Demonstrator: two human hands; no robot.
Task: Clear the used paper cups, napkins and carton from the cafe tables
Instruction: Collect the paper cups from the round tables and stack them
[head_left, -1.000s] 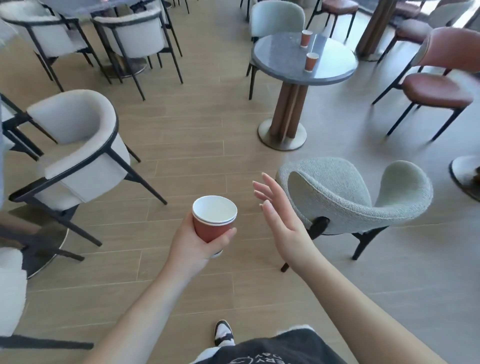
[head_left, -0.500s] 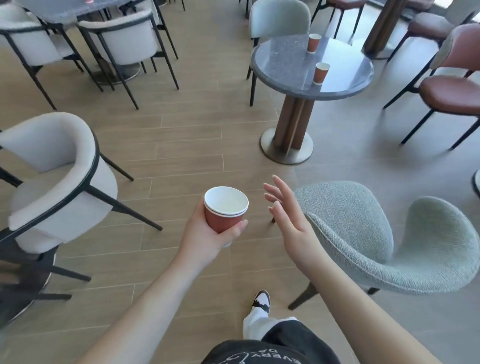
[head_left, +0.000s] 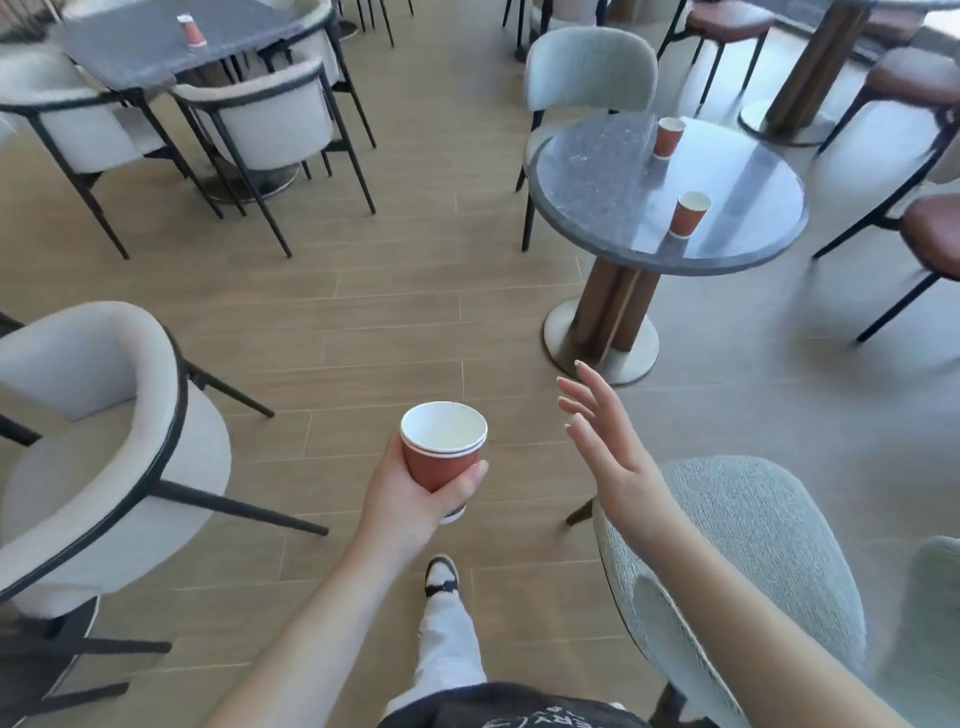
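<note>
Round grey stone tabletop (head_left: 597, 192) on a wooden pedestal carries two red paper cups, both upright and well apart: one (head_left: 667, 136) at the far edge, one (head_left: 688, 214) nearer centre. Rectangular dark tabletop (head_left: 135, 47), far left, carries one red cup (head_left: 191, 30).

Bright, even daylight from upper right. Pale glare streak across round table top (head_left: 613, 197), reflections under 2 cups there. Soft, faint shadows on wood floor (head_left: 363, 312). Wide-angle bend: chair legs and floor planks curve toward edges. Motion blur smears right edge and brown chair (head_left: 930, 228); far left corners soft. Centre sharp, paper cup (head_left: 441, 457) crisp.
</note>
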